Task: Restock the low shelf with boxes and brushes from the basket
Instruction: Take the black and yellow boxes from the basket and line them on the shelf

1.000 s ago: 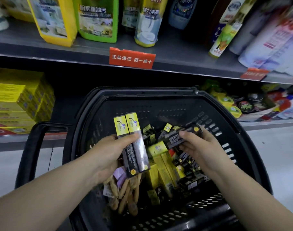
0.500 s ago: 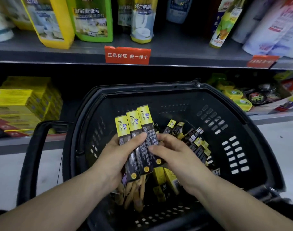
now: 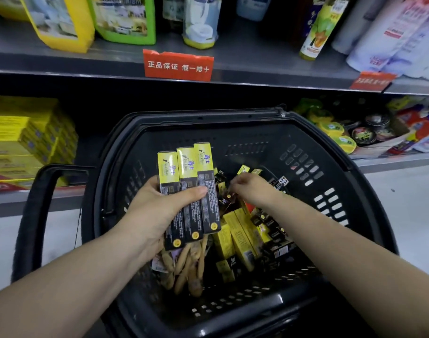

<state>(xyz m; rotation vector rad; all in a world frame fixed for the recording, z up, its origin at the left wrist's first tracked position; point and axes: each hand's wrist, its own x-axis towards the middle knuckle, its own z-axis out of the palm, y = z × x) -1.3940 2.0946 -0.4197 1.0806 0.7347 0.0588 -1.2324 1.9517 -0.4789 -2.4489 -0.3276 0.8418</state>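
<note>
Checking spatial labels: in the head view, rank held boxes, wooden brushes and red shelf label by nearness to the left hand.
1. held boxes: gripped in the left hand.
2. wooden brushes: just below it, in the basket.
3. red shelf label: above, on the upper shelf.

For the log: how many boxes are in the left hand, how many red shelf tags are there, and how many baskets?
boxes in the left hand: 3
red tags: 2
basket: 1
total: 6
</note>
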